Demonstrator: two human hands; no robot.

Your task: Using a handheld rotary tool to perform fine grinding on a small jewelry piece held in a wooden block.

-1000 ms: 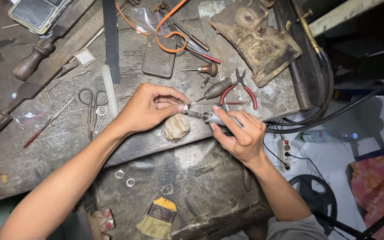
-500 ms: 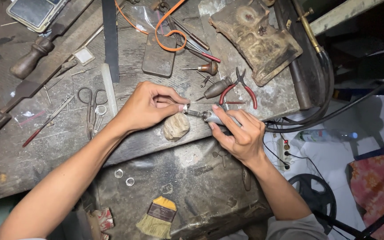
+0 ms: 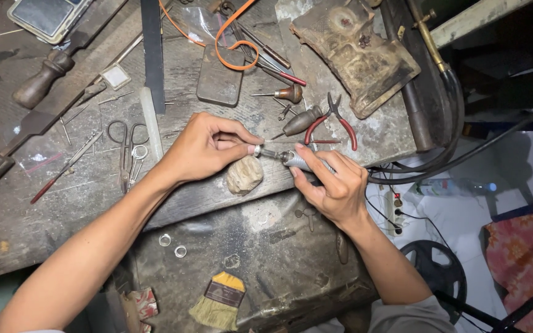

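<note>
Ring [image 3: 258, 150], small and silvery, sits pinched in the left hand [image 3: 208, 148] over the worn table [image 3: 94, 203]; the right hand [image 3: 334, 185] grips a rotary handpiece [image 3: 300, 161] against it. Nearer: one brush [image 3: 220, 302], two loose rings [image 3: 173, 245]. Farther: one scissors [image 3: 128, 148], one red-handled pliers [image 3: 335, 120].

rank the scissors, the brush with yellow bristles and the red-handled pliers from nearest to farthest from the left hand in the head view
1. scissors, just past the left hand on its outer side, on the bench top.
2. red-handled pliers, across on the right hand's side, above it.
3. brush with yellow bristles, far down on the lower tray, near the person.
</note>
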